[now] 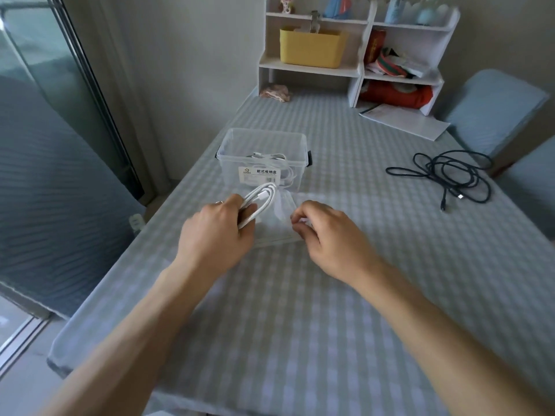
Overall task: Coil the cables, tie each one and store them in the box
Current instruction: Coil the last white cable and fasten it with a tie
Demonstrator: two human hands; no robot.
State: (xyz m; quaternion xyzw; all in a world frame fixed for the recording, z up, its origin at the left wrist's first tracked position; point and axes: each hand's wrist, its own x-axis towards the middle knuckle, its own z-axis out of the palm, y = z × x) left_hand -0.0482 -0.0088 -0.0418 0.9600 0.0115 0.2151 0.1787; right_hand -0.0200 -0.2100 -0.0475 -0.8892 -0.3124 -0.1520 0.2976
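Before the box, left fingers around coiled white cable; right fingers pinching something small.

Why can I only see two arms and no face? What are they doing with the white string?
The camera sits on the person's head and looks down, so you see only their arms, as if through their eyes. The left hand grips a coiled white cable, a charging wire rather than string. The right hand pinches something small and white; it is too blurry to name. Just beyond stands a clear plastic box with a white cable already inside. To the right a black cable lies loose and tangled on the checked tablecloth. At the back is a white shelf holding a yellow basket.
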